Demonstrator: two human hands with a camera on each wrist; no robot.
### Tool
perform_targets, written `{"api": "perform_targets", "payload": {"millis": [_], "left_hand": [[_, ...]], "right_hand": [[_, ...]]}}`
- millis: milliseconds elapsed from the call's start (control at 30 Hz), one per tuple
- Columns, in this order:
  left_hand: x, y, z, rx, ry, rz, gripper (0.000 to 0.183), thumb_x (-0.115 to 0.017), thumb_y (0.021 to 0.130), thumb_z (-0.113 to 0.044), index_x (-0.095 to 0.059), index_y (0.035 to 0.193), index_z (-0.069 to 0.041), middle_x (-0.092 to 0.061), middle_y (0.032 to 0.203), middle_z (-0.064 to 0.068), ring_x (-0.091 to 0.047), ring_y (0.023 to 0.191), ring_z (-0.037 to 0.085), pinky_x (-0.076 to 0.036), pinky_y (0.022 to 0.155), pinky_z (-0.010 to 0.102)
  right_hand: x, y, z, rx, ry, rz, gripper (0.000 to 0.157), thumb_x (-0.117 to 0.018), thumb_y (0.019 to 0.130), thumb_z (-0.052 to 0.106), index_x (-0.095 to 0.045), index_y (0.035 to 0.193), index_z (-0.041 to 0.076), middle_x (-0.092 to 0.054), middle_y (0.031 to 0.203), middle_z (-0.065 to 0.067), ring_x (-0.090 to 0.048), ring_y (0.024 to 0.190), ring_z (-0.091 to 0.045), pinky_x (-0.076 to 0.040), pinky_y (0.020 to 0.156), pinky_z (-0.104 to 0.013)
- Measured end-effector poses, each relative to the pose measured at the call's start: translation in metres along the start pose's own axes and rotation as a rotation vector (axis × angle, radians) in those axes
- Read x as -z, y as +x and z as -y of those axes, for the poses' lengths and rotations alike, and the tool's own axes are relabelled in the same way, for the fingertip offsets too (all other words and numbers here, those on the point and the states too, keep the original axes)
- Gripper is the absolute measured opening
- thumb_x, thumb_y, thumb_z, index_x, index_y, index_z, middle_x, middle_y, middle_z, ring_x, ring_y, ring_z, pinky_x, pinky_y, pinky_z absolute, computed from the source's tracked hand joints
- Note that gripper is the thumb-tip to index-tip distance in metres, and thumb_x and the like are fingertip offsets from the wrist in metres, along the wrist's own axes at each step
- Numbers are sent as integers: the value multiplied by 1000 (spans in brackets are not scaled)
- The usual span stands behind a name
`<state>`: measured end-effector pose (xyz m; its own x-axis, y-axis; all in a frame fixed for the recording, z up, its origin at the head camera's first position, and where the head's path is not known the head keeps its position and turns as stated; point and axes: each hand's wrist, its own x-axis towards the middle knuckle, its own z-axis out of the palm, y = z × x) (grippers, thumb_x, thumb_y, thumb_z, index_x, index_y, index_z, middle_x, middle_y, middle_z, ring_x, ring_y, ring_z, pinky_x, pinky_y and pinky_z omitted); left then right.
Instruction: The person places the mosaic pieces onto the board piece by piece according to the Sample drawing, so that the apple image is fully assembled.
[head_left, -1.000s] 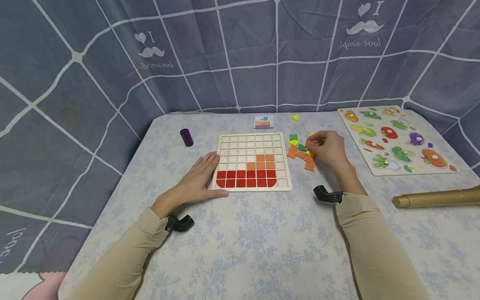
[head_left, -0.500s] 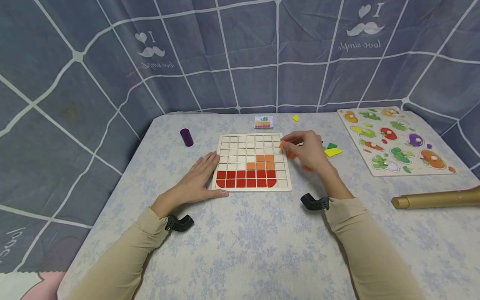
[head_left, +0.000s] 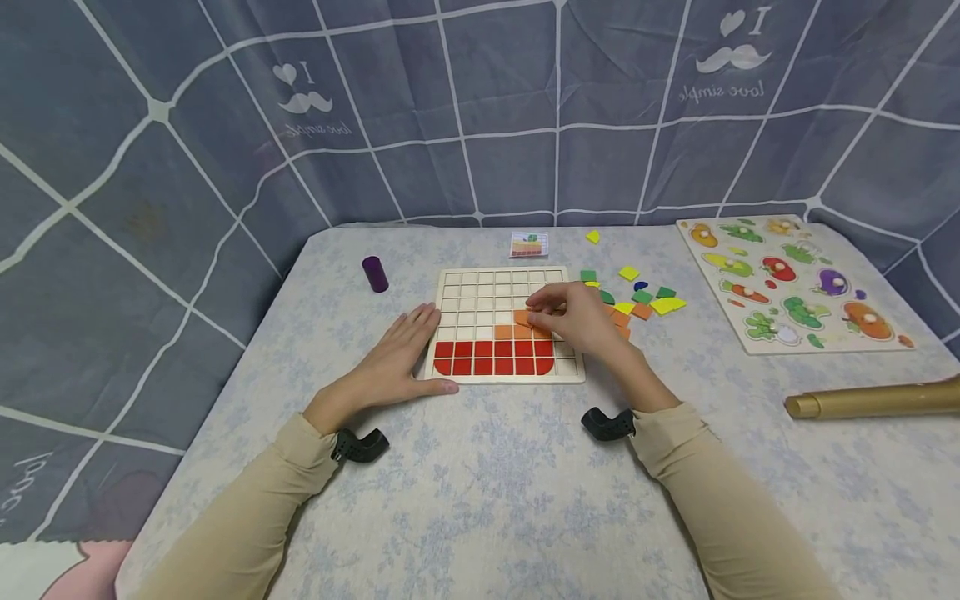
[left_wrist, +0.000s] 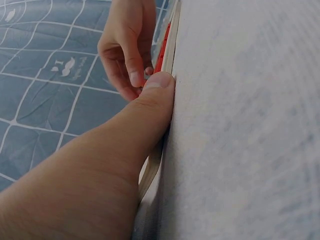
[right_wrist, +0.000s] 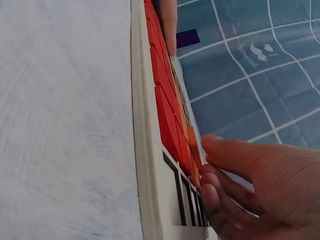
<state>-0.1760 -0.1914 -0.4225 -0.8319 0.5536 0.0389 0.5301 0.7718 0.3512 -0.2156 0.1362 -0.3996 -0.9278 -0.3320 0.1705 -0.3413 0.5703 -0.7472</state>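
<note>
A pale wooden grid board (head_left: 468, 304) lies on the table, its two nearest rows largely filled with red tiles (head_left: 483, 358). Several orange tiles (head_left: 504, 332) sit just behind them. My left hand (head_left: 393, 358) rests along the board's left side, fingers straight, thumb at the near edge. Over the right part of the grid, my right hand (head_left: 581, 321) pinches an orange square tile (right_wrist: 194, 144) between thumb and fingers. The right wrist view has this tile tilted above the orange area. My right hand partly covers the cells beneath it.
Loose green, yellow and orange tiles (head_left: 641, 311) and a small blue piece (head_left: 641, 285) lie right of the board. Behind it are a picture card (head_left: 528, 244) and a yellow piece (head_left: 593, 237). A purple cylinder (head_left: 375, 274), vegetable puzzle (head_left: 757, 312) and gold tube (head_left: 870, 398) lie around.
My right hand has moved left from the loose tile pile to above the board, carrying an orange tile. The pile has spread to the right. My left hand has stayed in place.
</note>
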Motion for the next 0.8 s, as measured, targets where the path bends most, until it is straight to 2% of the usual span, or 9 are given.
{"api": "perform_targets", "payload": {"millis": [133,267,533,800], "left_hand": [[1,-1,0,10,4,4,123,-76,88,-63,-10,168,3,-6,177,19,-4,165,33,-5,135,51],[0,0,0,10,15,8,122,-76,88,-63,-10,168,2,-7,177,19,-4,166,33,-5,135,51],[0,2,-2,10,8,9,121,-77,89,-60,-11,167,4,-8,177,20,-5,165,34,-6,135,52],[0,0,0,16,15,12,123,-77,88,-61,-9,168,3,-7,177,19,-4,166,32,-5,136,50]], "right_hand": [[-4,0,4,16,-26,-3,22,-83,92,10,-79,113,5,-75,102,-11,-68,92,-25,-60,85,-40],[-11,0,7,30,-64,-6,17,-80,94,8,-80,111,6,-74,103,-11,-70,91,-26,-61,84,-40],[-22,1,7,75,-91,-33,19,-77,96,6,-81,115,7,-75,116,-10,-72,102,-27,-63,91,-43],[-31,5,7,158,-64,-55,16,-74,98,6,-81,113,5,-77,118,-10,-73,111,-28,-62,96,-43]]}}
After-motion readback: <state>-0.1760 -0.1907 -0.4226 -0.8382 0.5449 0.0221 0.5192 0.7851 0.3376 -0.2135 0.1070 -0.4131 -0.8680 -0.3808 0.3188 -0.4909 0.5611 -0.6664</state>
